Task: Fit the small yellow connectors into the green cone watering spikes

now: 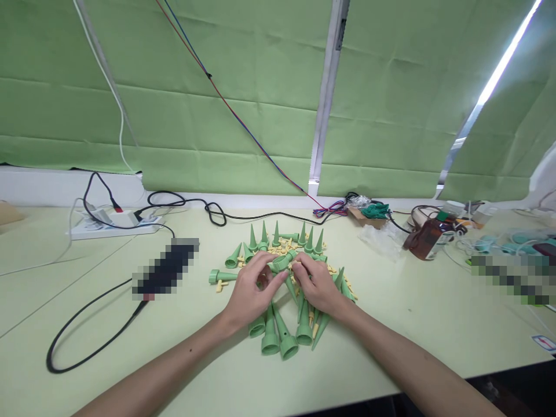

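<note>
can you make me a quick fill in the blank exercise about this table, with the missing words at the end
1. The left hand holds a ____ cone.
2. The small pieces strewn among the cones are ____.
3. The bottle with a green cap is ____.
4. In the picture, the power strip lies toward the ____ side of the table.

Missing words: green; yellow; brown; left.

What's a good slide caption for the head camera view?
Left hand holds a green piece, right hand close beside it, amid green cones and small yellow parts on a pale tabletop.
</note>
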A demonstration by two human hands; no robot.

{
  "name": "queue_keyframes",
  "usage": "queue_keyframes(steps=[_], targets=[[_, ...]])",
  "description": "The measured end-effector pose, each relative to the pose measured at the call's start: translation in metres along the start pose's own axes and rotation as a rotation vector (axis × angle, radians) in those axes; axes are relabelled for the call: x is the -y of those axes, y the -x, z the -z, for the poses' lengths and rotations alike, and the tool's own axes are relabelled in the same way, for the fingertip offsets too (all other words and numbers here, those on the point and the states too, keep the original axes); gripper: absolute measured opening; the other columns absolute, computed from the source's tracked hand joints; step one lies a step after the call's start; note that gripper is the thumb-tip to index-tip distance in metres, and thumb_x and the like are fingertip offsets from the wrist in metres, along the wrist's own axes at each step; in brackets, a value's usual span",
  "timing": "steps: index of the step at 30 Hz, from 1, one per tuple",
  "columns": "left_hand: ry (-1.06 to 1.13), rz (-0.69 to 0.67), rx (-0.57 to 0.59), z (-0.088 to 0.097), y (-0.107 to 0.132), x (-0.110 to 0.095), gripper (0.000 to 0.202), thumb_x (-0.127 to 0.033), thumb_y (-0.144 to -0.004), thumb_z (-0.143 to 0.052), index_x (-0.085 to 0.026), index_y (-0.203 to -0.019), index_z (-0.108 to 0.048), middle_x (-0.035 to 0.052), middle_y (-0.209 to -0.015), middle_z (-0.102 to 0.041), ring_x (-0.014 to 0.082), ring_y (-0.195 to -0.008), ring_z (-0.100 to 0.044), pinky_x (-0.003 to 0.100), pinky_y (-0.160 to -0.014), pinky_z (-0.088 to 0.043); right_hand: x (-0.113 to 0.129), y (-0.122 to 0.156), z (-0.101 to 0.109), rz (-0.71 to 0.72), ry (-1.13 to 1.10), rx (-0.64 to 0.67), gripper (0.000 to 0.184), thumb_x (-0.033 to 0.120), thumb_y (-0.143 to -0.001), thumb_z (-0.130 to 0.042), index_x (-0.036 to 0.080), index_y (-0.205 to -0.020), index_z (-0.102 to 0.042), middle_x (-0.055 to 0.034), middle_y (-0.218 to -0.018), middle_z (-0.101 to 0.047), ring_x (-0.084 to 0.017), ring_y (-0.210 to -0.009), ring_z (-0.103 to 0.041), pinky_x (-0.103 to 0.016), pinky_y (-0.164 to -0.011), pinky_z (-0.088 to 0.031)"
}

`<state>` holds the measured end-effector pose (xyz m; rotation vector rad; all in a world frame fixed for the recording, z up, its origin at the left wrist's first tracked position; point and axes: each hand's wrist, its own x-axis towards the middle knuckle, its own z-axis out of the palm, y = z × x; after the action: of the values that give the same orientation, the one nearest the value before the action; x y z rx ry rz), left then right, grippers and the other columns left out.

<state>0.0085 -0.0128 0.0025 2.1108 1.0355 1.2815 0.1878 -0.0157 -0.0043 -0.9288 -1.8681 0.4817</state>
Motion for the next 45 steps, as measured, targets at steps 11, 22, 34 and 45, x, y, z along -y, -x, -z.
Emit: queue_keyframes(steps=[11, 22, 34, 45], targets=[[-0.038, -0.202, -0.036, -0.0007, 0.0012, 0.0027, 0.024, -0.023, -0.089, -0.059, -0.021, -0.112, -0.054, 0.0040, -0.103, -0.055, 0.0083, -0.063, -0.054, 0.023, -0.054, -0.049, -0.0025, 0.0004, -0.0012, 0.008, 0.000, 0.002, 0.028, 0.032, -0.102, -0.035, 0.021, -0.077, -0.042, 0.0039, -0.064, -0.042, -0.011, -0.055, -0.039, -0.025, -0.055, -0.030], [-0.040, -0.249, -0.024, -0.0004, 0.0017, 0.0017, 0.029, -0.011, -0.089, -0.055, -0.024, -0.115, -0.057, 0.0038, -0.106, -0.052, 0.0053, -0.061, -0.049, 0.020, -0.053, -0.047, -0.0035, -0.0002, -0.0005, 0.003, 0.007, -0.001, 0.031, 0.032, -0.101, -0.036, 0.021, -0.073, -0.038, 0.0044, -0.061, -0.041, -0.011, -0.054, -0.038, -0.025, -0.055, -0.029], [-0.056, -0.183, -0.003, -0.0012, 0.0023, -0.0003, 0.027, -0.014, -0.091, -0.053, -0.024, -0.116, -0.055, 0.0036, -0.107, -0.052, 0.0059, -0.062, -0.050, 0.021, -0.057, -0.048, -0.0029, 0.0003, -0.0018, -0.008, 0.010, -0.021, 0.033, 0.032, -0.101, -0.037, 0.021, -0.070, -0.035, 0.0048, -0.059, -0.038, -0.010, -0.052, -0.035, -0.025, -0.054, -0.028], [-0.047, 0.015, 0.040, -0.0017, -0.0018, 0.0006, 0.024, -0.037, -0.093, -0.051, -0.017, -0.078, -0.052, -0.0012, -0.071, -0.052, 0.0107, -0.060, -0.047, 0.023, -0.056, -0.038, -0.0002, -0.0007, -0.0011, -0.028, -0.037, -0.089, 0.032, 0.034, -0.101, -0.037, 0.021, -0.071, -0.041, 0.0046, -0.059, -0.041, -0.011, -0.053, -0.038, -0.025, -0.054, -0.031]])
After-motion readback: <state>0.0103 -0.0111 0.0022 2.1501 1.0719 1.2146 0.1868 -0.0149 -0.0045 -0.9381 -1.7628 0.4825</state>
